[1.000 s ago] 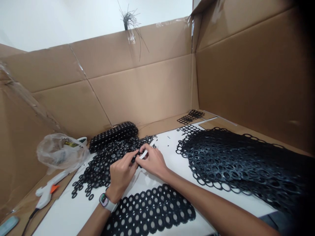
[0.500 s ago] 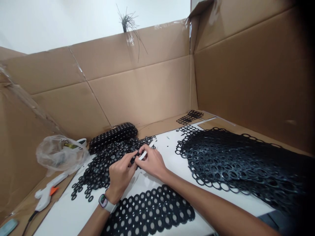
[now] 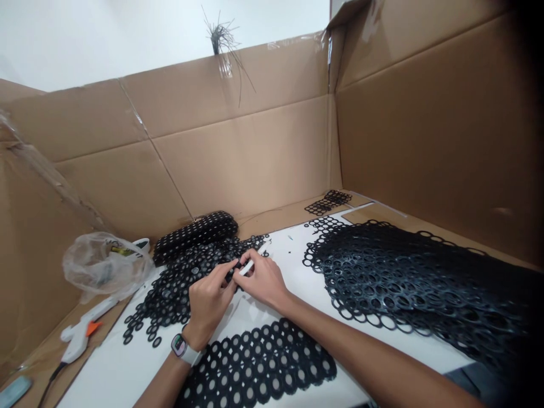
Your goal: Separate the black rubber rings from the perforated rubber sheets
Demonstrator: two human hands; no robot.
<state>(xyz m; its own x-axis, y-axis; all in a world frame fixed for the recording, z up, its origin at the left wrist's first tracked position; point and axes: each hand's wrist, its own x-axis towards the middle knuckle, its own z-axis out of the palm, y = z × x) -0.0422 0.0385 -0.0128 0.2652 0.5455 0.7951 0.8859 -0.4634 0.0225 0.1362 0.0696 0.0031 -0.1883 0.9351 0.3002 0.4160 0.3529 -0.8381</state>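
Observation:
My right hand [image 3: 263,281] is closed around a slim white pen-like tool [image 3: 247,267], its far end pointing up and away. Close beside it, my left hand [image 3: 211,297], with a white-banded watch at the wrist, pinches a small black piece [image 3: 238,264], probably a ring; fingers cover most of it. Just beyond both hands spreads a heap of loose black rings [image 3: 178,289]. Below them, nearer to me, lies a flat panel of joined black rings [image 3: 259,362] on the white board [image 3: 278,243], partly under my forearms.
A large stack of black ring mesh [image 3: 395,272] covers the right side. Behind the heap rests a rolled black mesh [image 3: 195,235]. At left are a clear plastic bag [image 3: 104,269] and a white glue gun [image 3: 79,340] with an orange trigger. Cardboard walls [image 3: 246,153] enclose the work surface.

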